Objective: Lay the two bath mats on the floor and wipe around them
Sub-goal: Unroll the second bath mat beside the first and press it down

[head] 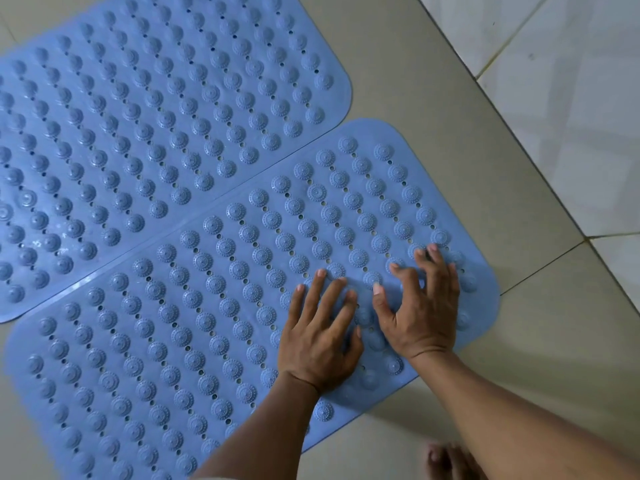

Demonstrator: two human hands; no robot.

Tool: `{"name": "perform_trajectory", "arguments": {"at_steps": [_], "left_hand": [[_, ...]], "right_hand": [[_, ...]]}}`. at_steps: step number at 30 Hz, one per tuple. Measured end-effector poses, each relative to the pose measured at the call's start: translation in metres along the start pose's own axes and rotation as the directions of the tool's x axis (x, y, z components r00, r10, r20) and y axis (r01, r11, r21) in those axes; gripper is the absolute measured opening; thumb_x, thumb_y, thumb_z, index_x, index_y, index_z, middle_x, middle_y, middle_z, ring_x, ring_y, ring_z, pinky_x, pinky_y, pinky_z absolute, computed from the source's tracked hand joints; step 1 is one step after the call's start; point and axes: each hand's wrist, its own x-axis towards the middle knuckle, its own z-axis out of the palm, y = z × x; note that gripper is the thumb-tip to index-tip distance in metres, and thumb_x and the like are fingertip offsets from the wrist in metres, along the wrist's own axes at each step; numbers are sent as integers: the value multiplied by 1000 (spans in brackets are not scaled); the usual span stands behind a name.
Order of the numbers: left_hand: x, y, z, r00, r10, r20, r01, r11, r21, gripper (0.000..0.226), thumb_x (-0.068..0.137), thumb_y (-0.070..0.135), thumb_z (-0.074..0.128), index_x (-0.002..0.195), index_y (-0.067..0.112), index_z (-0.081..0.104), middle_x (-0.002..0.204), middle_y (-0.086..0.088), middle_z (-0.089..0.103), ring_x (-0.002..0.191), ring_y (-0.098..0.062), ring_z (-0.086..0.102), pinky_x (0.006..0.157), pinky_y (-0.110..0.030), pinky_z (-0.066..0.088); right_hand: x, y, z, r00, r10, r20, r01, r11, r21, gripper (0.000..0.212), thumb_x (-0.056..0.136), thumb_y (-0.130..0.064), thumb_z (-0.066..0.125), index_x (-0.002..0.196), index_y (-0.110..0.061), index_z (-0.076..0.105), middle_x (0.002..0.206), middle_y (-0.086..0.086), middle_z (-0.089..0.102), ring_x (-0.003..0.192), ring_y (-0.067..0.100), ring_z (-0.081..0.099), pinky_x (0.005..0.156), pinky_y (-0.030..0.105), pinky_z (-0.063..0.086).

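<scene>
Two blue rubber bath mats with rows of round bumps and small holes lie flat on the beige tiled floor, side by side with their long edges touching. The far mat (145,126) fills the upper left. The near mat (194,323) runs from the lower left to the right. My left hand (320,334) presses flat on the near mat's right end, fingers spread. My right hand (420,306) rests beside it on the same end, fingers spread and slightly bent, with only the fingertips touching the bumps. Neither hand holds anything.
Beige floor tiles (433,140) surround the mats. A white tiled wall (571,98) rises at the right, close to the near mat's corner. Toes of a bare foot (446,459) show on the floor at the bottom edge, right of my left forearm.
</scene>
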Motion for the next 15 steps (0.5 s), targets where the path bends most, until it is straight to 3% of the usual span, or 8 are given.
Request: {"name": "perform_trajectory", "arguments": {"at_steps": [7, 15], "left_hand": [[-2, -1, 1, 999, 1, 50, -2, 1000, 22, 49, 88, 38, 64, 130, 13, 67, 148, -10, 55, 149, -36, 34, 117, -58, 31], [-7, -1, 2, 992, 12, 122, -18, 999, 47, 58, 93, 44, 53, 142, 14, 56, 157, -6, 46, 153, -32, 26, 121, -56, 24]], "right_hand": [[-1, 0, 0, 1000, -7, 4, 7, 1000, -10, 37, 85, -41, 67, 108, -12, 68, 136, 19, 54, 145, 37, 37, 117, 59, 27], [-3, 0, 1, 1000, -26, 10, 26, 999, -27, 44, 89, -47, 53, 117, -13, 59, 138, 18, 49, 147, 37, 32, 118, 58, 25]]}}
